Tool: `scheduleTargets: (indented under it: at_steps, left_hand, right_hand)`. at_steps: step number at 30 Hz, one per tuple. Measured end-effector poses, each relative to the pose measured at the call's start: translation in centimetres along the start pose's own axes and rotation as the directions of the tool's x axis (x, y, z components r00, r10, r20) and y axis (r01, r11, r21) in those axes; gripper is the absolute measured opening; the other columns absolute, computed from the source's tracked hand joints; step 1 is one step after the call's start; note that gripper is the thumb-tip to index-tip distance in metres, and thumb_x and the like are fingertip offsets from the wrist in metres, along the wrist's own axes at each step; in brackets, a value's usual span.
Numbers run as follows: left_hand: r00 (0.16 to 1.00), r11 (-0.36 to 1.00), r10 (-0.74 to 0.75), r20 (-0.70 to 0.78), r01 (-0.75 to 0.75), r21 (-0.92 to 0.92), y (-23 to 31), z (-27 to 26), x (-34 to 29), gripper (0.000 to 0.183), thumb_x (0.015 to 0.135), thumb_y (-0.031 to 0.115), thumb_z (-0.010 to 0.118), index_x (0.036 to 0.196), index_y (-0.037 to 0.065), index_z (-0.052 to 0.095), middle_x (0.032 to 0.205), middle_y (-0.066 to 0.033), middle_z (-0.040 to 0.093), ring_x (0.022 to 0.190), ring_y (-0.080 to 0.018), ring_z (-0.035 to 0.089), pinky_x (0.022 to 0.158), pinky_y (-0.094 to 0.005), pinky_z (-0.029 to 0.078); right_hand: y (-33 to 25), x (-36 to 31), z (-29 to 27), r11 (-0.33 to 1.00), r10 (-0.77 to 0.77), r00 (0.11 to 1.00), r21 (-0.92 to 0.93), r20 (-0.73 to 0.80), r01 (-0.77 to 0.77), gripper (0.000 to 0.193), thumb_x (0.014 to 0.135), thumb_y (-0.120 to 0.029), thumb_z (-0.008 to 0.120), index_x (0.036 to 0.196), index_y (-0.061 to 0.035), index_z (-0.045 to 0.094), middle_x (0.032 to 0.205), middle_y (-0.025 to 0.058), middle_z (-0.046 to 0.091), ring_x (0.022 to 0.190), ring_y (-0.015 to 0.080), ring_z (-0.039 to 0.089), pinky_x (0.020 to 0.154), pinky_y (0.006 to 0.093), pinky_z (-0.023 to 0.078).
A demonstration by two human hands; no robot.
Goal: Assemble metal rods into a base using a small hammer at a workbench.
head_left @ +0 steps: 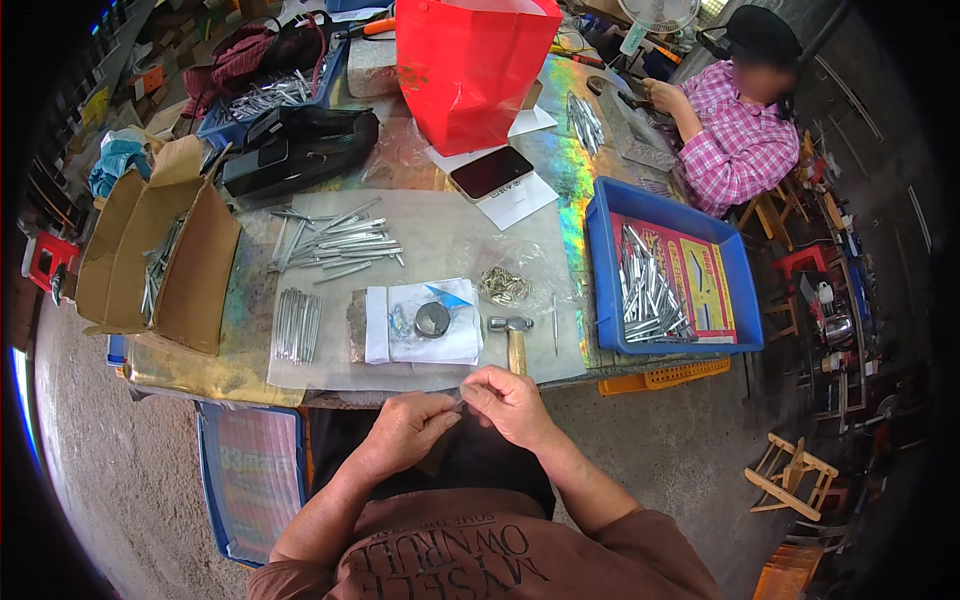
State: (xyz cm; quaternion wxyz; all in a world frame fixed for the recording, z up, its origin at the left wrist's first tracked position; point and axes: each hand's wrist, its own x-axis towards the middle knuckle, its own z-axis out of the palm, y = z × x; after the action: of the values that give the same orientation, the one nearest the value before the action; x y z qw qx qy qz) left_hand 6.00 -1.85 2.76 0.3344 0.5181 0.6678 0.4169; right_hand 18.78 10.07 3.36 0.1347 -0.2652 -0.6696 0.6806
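Observation:
My left hand [408,430] and my right hand [510,405] meet just off the table's near edge, both closed. Fingertips of the two hands pinch a small greyish piece [459,397], mostly covered, whose kind I cannot make out. Beyond my right hand lies a hammer [517,350], its handle toward me. Left of it, a dark grey round metal piece [432,320] rests on a folded white paper pad [378,335]. Small brassy metal parts [505,286] lie heaped on clear plastic. Slim metal rods [297,327] stand out in a tidy row at the left, with a looser pile [345,240] behind.
A blue tray [600,270] of metal pieces sits at right, an open cardboard box [205,270] at left. A phone [491,174] and red bag [470,75] are farther back. Someone in a checked shirt [745,135] works at far right. Below the table stands a blue crate [250,480].

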Motion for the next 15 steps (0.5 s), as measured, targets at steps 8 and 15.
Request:
scheduleTargets:
  at_steps: [8, 15]
  left_hand:
    - [0.962, 0.836, -0.247, 0.114, 0.271, -0.477, -1.2, 0.2, -0.5, 0.013, 0.080, 0.005, 0.057, 0.090, -0.002, 0.055, 0.074, -0.0017, 0.060, 0.071, -0.0050, 0.054, 0.063, -0.0185, 0.043]
    - [0.958, 0.826, -0.262, 0.118, 0.286, -0.487, -1.5, 0.4, -0.5, 0.012, 0.079, 0.006, 0.058, 0.088, -0.001, 0.055, 0.072, -0.0007, 0.059, 0.068, -0.0036, 0.052, 0.061, -0.0181, 0.043]
  right_hand:
    - [1.4, 7.5, -7.4, 0.777, -0.382, 0.888, -0.610, -0.255, 0.158, 0.013, 0.076, -0.013, 0.055, 0.081, -0.0012, 0.059, 0.070, 0.0112, 0.056, 0.065, 0.0234, 0.054, 0.060, 0.0341, 0.042]
    - [2.5, 10.7, -8.0, 0.421, -0.289, 0.955, -0.904, -0.063, 0.068, 0.010, 0.073, -0.009, 0.052, 0.077, 0.0004, 0.054, 0.076, 0.0169, 0.053, 0.078, 0.0337, 0.051, 0.069, 0.0405, 0.040]
